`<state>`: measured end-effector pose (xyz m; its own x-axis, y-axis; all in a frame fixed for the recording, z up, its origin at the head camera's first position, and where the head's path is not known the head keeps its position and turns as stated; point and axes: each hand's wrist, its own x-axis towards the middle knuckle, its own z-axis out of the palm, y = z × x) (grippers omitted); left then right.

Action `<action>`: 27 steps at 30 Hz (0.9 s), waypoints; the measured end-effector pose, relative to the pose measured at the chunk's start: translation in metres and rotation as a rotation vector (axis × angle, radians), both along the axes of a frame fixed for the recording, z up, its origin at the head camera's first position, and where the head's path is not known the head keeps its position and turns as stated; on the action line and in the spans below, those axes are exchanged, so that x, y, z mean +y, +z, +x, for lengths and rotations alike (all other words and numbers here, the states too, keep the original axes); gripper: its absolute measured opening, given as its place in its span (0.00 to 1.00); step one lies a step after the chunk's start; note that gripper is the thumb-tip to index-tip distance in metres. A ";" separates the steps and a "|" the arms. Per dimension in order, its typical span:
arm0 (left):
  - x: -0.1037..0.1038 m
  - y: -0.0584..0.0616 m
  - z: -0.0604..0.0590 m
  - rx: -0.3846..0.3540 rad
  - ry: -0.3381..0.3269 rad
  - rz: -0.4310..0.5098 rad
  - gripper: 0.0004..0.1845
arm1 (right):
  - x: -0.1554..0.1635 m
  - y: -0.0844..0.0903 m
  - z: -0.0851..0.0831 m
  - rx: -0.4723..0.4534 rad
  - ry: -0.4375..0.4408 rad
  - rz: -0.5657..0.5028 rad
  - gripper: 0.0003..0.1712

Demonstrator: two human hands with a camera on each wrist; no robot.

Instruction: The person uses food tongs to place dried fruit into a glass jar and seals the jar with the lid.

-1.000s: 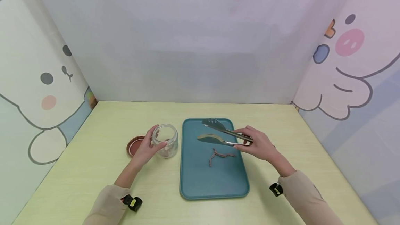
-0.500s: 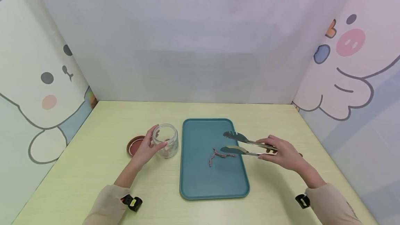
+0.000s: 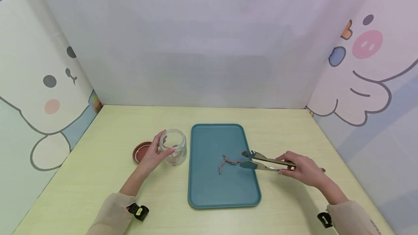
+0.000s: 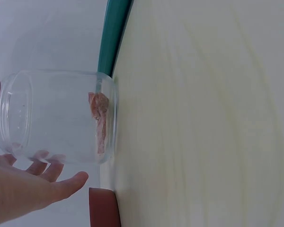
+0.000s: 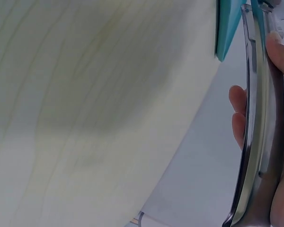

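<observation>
My left hand (image 3: 152, 154) holds the side of a clear glass jar (image 3: 173, 146) standing on the table left of the teal tray (image 3: 209, 191). In the left wrist view the jar (image 4: 57, 116) has a brownish piece (image 4: 100, 120) at its bottom. My right hand (image 3: 302, 170) grips metal tongs (image 3: 266, 161) by the handle end. The tong tips hang slightly apart just right of a thin brown strip (image 3: 228, 162) lying on the tray. The right wrist view shows the tongs (image 5: 255, 123) along my fingers (image 5: 236, 113).
A reddish-brown lid (image 3: 140, 151) lies on the table behind my left hand. Cartoon-printed panels wall the pale yellow-green table (image 3: 107, 126) on the left, back and right.
My right hand has pulled the tongs from over the tray's far end toward me and to the right, lowering the tips beside the brown strip. The left hand and jar stayed put.
</observation>
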<state>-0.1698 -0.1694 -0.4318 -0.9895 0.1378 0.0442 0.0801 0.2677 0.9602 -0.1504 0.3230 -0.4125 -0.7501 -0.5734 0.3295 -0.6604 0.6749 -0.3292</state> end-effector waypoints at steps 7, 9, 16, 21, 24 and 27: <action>0.000 0.001 0.001 -0.003 0.001 0.000 0.42 | -0.003 -0.002 -0.003 0.014 -0.012 0.054 0.17; 0.000 0.001 0.001 -0.003 -0.001 -0.003 0.42 | -0.004 -0.002 -0.003 0.008 -0.018 0.064 0.16; 0.000 0.000 0.000 0.004 -0.001 0.008 0.41 | -0.006 0.002 -0.005 -0.020 -0.008 0.096 0.13; 0.000 0.004 0.001 -0.002 -0.007 0.028 0.40 | -0.010 0.004 -0.006 -0.046 0.008 0.119 0.11; 0.003 0.013 0.005 -0.012 -0.014 0.040 0.40 | -0.011 0.004 -0.006 -0.062 0.007 0.126 0.10; 0.006 0.023 0.010 -0.012 -0.017 0.042 0.40 | -0.011 0.003 -0.006 -0.069 0.004 0.122 0.10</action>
